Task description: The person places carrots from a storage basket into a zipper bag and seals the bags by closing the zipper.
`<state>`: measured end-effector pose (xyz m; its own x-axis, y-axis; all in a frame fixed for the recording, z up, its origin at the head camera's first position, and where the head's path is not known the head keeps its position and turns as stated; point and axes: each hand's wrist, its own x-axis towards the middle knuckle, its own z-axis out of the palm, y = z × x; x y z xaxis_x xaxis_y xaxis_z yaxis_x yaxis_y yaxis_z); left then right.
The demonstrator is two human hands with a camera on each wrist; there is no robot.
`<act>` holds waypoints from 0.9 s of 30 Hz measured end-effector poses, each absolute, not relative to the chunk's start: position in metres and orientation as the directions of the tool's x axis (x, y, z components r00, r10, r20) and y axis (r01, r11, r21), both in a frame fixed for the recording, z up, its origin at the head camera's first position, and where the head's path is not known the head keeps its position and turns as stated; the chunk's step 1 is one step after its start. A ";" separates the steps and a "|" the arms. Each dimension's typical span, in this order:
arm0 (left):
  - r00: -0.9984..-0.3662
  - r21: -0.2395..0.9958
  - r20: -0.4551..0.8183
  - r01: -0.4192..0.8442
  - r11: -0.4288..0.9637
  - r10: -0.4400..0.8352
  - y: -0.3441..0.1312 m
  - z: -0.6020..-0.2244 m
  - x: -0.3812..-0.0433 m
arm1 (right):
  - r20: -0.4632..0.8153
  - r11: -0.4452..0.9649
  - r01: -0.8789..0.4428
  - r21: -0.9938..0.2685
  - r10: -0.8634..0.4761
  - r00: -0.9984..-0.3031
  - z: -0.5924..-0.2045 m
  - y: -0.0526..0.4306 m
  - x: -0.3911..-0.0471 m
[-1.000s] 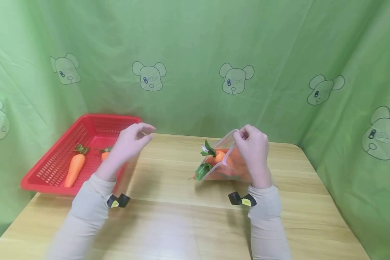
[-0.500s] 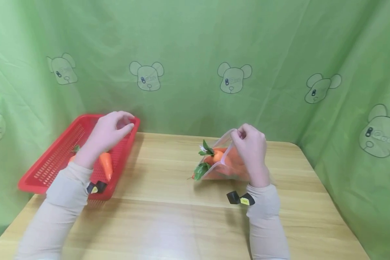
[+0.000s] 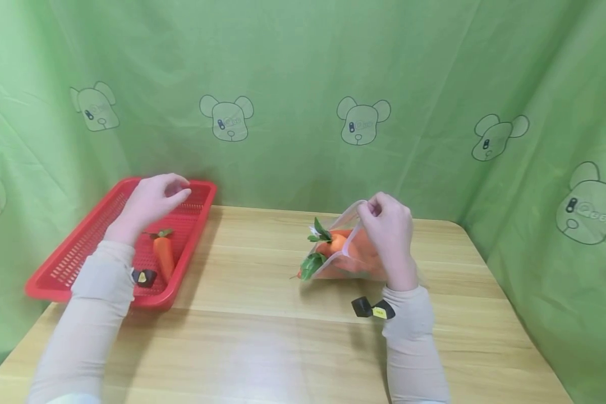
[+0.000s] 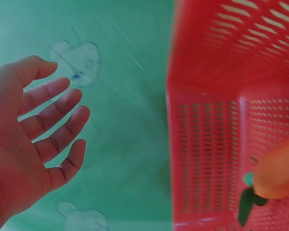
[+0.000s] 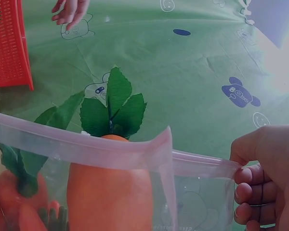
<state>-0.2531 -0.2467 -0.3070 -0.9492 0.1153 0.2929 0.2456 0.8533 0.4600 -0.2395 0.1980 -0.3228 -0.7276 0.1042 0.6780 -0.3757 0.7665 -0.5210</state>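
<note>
My left hand (image 3: 151, 201) hovers over the red plastic basket (image 3: 189, 255), fingers loosely bent and holding nothing, as the left wrist view also shows. Inside the basket lies a carrot (image 3: 164, 255) with a green leafy top; my left forearm hides part of the basket floor. At the right, my right hand (image 3: 390, 230) pinches the rim of a clear zip bag (image 5: 202, 166) between thumb and curled fingers. The bag lies on its side with its mouth open to the left. It holds several carrots (image 5: 111, 197), their green leaves (image 5: 119, 98) sticking out past the rim.
The wooden table (image 3: 262, 314) carries basket and bag, with bare wood between them. A green curtain (image 3: 293, 157) printed with bear heads hangs close behind and along both sides. Each sleeve bears a black wrist camera mount (image 3: 372, 308).
My left hand has swung left from beside the basket to over it, holding nothing throughout. The carrot at the basket's right came into fuller view. My right hand has kept its pinch on the bag.
</note>
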 end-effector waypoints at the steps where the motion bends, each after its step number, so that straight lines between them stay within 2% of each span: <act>1: -0.952 0.466 0.286 0.237 0.852 0.109 -0.250 -0.310 -0.256 | 0.677 0.767 -0.375 -0.521 0.105 -0.728 -0.323 0.198 -0.239; 11: -0.974 0.483 0.217 0.170 0.859 0.070 -0.278 -0.338 -0.271 | 0.680 0.762 -0.384 -0.520 0.098 -0.726 -0.321 0.196 -0.239; 19: -0.994 0.474 0.049 0.110 0.874 0.098 -0.291 -0.351 -0.279 | 0.684 0.761 -0.389 -0.519 0.097 -0.723 -0.321 0.196 -0.239; 27: -0.985 0.450 -0.138 0.035 0.892 0.108 -0.299 -0.360 -0.276 | 0.684 0.762 -0.391 -0.517 0.093 -0.724 -0.324 0.196 -0.239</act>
<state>-0.2761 -0.2987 -0.3602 -0.9846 0.1077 -0.1377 0.0346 0.8922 0.4503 -0.2392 0.1963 -0.3237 -0.7240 0.0925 0.6836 -0.3908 0.7615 -0.5170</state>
